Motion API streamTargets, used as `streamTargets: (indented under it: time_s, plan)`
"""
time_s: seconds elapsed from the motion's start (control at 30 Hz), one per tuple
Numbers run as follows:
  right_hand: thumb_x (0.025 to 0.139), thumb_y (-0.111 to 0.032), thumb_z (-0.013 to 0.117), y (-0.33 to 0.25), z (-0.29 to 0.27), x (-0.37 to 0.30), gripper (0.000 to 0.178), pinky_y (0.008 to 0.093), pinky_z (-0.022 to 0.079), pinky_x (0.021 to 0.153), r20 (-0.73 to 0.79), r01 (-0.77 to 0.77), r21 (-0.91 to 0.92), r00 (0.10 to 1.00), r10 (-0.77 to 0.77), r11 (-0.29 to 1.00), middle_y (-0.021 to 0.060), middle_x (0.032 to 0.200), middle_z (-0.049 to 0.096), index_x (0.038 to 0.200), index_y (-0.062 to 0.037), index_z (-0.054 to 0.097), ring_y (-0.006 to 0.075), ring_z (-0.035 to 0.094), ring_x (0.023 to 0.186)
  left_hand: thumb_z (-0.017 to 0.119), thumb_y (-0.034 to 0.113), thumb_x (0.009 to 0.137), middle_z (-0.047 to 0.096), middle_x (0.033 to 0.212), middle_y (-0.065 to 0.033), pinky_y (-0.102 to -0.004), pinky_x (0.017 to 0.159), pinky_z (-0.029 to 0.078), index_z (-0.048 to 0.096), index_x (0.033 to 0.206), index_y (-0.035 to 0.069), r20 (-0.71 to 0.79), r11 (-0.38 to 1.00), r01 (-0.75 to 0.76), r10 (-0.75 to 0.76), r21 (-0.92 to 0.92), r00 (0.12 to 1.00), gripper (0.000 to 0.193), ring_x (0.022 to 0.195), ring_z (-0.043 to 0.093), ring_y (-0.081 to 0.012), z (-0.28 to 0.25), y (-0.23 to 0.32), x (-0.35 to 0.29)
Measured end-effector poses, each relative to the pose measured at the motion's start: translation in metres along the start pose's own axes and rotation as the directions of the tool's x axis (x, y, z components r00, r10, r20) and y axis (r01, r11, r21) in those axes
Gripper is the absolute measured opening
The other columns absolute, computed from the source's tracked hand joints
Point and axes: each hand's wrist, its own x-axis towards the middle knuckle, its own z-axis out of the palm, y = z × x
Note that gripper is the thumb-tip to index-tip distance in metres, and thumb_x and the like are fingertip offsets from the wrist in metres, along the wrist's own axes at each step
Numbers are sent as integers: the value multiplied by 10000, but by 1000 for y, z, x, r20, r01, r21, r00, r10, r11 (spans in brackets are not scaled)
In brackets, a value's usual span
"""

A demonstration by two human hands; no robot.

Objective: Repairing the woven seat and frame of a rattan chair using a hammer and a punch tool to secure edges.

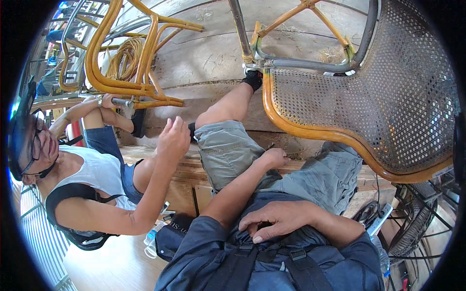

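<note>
I sit with grey shorts (228, 150) and a dark blue shirt (272, 262) in view. My left hand (274, 157) rests on my thigh as a loose fist, and nothing shows in it. My right hand (276, 219) lies flat against my shirt at the waist, fingers apart and pointing left, holding nothing. A large woven cane chair seat (388, 97) with an orange rattan rim (310, 133) stands tilted just beyond my knees, close to my left hand.
A person in a white top (97, 169) sits at my left, one hand (173, 136) raised, the other on a rattan chair frame (131, 82). A rattan coil (124, 58) lies behind. A plastic bottle (153, 237) lies on the floor. Wire frames (417, 218) stand at the right.
</note>
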Motion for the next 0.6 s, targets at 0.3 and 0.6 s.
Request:
streamTargets:
  time_s: [0.3,0.6]
  plan:
    - [900,-359,540,-3,-2,4,411,340,455,714,6,-13,20,1000,13,1000,102,862,611,1141,-29,506,211,585,790,484,296,823,623,845,-240,-472,736,476,642,796,8,-24,999,-20,19,-28,1000,329,805,603,-401,9,-13,5]
    - [907,-338,544,-5,-5,4,402,317,453,754,36,-46,-19,998,47,999,88,908,611,1166,-34,495,185,588,849,503,287,815,620,833,-241,-480,714,474,638,804,4,-40,998,-21,18,-65,999,314,787,602,-409,0,-2,-1]
